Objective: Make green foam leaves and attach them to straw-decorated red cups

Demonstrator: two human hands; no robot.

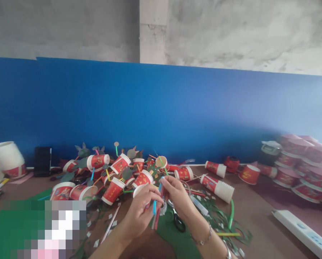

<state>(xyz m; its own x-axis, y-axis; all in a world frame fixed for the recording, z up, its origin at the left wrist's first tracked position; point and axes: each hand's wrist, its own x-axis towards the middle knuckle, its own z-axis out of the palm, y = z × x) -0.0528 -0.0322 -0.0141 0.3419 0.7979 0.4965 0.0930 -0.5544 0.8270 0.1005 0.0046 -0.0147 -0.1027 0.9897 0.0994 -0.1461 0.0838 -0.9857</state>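
Observation:
My left hand and my right hand meet low in the middle of the head view. Both are closed in a pinch on a small bundle of coloured straws, blue and red ones hanging down between them. A red and white paper cup sits just behind my left fingers. Black-handled scissors lie on green paper under my right wrist, which wears a bracelet.
A heap of red paper cups with straws and green paper leaves lies behind the hands. Stacked cups lie to the right, red bowls at far right, a white power strip near the right edge. A blue wall panel stands behind.

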